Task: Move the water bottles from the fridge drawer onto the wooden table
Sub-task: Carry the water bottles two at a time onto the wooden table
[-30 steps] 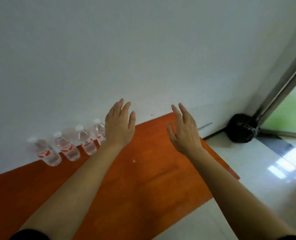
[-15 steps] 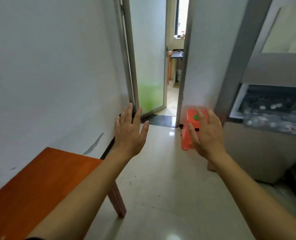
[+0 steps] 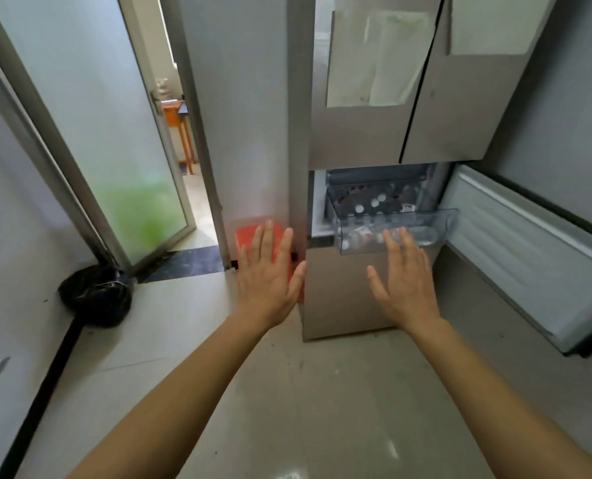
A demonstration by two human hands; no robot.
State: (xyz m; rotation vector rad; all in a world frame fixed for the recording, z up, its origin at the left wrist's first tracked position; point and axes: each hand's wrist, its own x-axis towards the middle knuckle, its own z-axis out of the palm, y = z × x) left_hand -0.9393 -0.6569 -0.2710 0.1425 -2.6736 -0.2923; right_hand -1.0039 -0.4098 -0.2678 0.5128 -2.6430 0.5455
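Note:
I face the grey fridge [image 3: 363, 140]. Its clear plastic drawer [image 3: 436, 223] is pulled out, and several water bottles [image 3: 374, 203] with white caps stand inside it. My left hand [image 3: 268, 274] is stretched forward, fingers straight, holding nothing, in front of an orange box. My right hand [image 3: 403, 278] is also flat and empty, raised just below and in front of the drawer's front wall, apart from it. The wooden table is out of view.
The lower fridge door [image 3: 536, 250] hangs swung out on the right. An orange box [image 3: 246, 240] stands on the floor beside the fridge. A black bag [image 3: 95, 295] lies by the left wall. A frosted glass door [image 3: 114, 140] stands ajar at the left, over pale tiled floor.
My view has swung from the wooden table with its row of bottles, past the doorway, round to the fridge. Both hands stayed stretched out and empty.

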